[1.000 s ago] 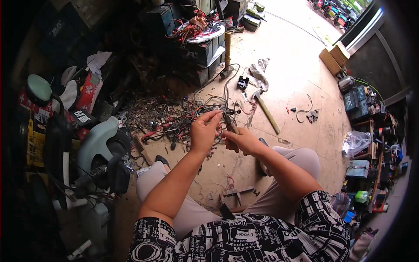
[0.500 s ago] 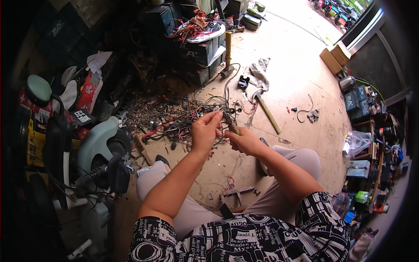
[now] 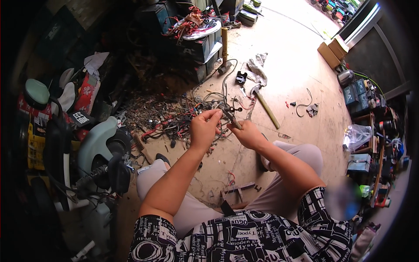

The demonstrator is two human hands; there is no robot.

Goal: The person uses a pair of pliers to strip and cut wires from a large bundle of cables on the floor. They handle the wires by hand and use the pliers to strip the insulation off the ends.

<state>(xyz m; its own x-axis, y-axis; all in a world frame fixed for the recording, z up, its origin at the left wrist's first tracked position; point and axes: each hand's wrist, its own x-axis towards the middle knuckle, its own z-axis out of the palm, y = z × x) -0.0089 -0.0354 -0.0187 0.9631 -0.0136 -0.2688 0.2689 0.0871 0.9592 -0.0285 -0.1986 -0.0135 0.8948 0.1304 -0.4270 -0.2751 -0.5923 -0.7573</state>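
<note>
Over the scrap heap my left hand (image 3: 204, 127) is closed in a pinch, thumb and forefinger on what looks like a thin wire end, mostly hidden by the fingers. Close beside it, my right hand (image 3: 248, 134) wraps round the handles of dark, worn pliers (image 3: 231, 118). The pliers' head points up and left, close to the left fingertips; whether its jaws grip the wire is too small to tell. Beyond the hands lies a tangle of cut cables (image 3: 211, 98) and small metal scraps (image 3: 150, 107).
A hammer (image 3: 267, 107) lies right of the heap, near a black plastic part (image 3: 241, 77). Stacked batteries (image 3: 192, 50) stand at the back. Grey scooter parts (image 3: 98, 139) crowd the left. Shelves with tools and a clear plastic bag (image 3: 358, 136) line the right.
My right hand has shifted slightly right, and the pliers have tilted a little. My left hand keeps its pinch in nearly the same place. The whole view has shifted slightly.
</note>
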